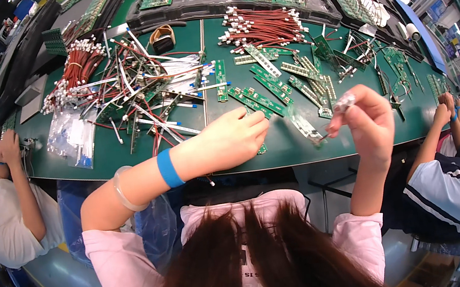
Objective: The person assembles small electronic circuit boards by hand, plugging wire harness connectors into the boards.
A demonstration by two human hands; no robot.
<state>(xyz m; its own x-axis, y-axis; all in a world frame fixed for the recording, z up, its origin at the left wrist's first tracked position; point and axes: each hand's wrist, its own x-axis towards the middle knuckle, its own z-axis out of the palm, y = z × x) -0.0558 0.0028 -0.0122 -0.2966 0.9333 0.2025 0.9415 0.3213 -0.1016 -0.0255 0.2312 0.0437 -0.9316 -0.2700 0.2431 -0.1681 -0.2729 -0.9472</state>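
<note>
My left hand (235, 137) is closed over the bench near its front edge, fingers curled down. A bit of green circuit board (262, 149) shows under its fingertips; the rest is hidden by the hand. Below my left wrist a small white connector (211, 182) hangs past the edge. My right hand (370, 126) is raised, its thumb and fingers pinched on a thin cable with white connectors (343, 103). A dark reddish end pokes out by the thumb. Between the hands lies a blurred, narrow strip (305, 125). Several green circuit strips (272, 89) lie just beyond.
A tangle of boards and white ribbon cables (149, 90) covers the left. Red cable bundles (264, 27) lie at the back, near black trays (213, 10). A watch (162, 39) rests behind the tangle. A clear bag (71, 140) lies at left. Co-workers sit on both sides.
</note>
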